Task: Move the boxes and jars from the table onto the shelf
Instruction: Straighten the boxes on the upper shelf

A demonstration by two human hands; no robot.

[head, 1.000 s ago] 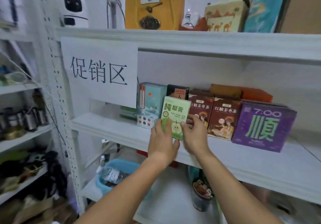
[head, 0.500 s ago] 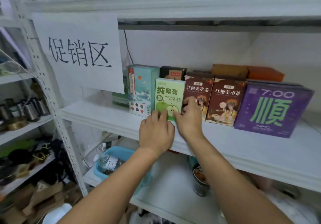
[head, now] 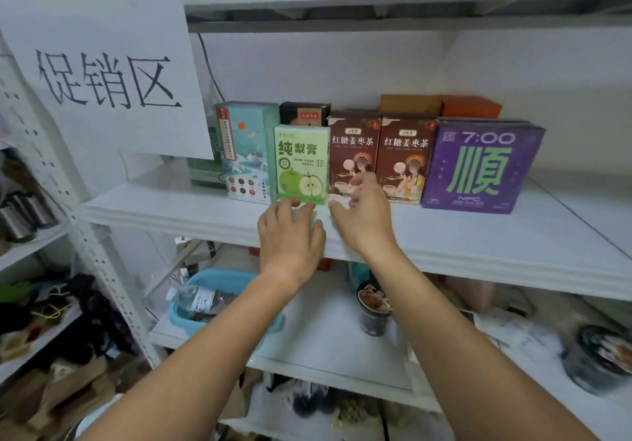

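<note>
Here, in the head view, the green pear-paste box (head: 302, 163) stands upright on the white shelf (head: 513, 235), in the front row between the pale blue tea box (head: 248, 153) on its left and the first of two brown ginger-jujube tea boxes (head: 354, 153) on its right, its sides close against both. The second brown box (head: 407, 160) follows, then the purple box (head: 482, 167) with the big green character. Behind the row I can see a black box (head: 304, 114) and two orange boxes (head: 441, 105) further back.

My left hand (head: 290, 235) hovers just in front of the green box's base, palm down, fingers loose and spread, grasping nothing; the fingertips reach the box's bottom edge, though I cannot tell whether they touch it. My right hand (head: 364, 216) is just beside it, in front of the first brown box, fingers relaxed and parted, empty as well; its raised fingertips overlap that box's lower front.

A white paper sign (head: 102, 74) with black characters hangs at the left, covering part of a green box (head: 205, 170) behind it. On the shelf below sit a blue basin (head: 212, 280) with a plastic bottle (head: 201, 300) in it and a dark cup (head: 374, 310).
</note>
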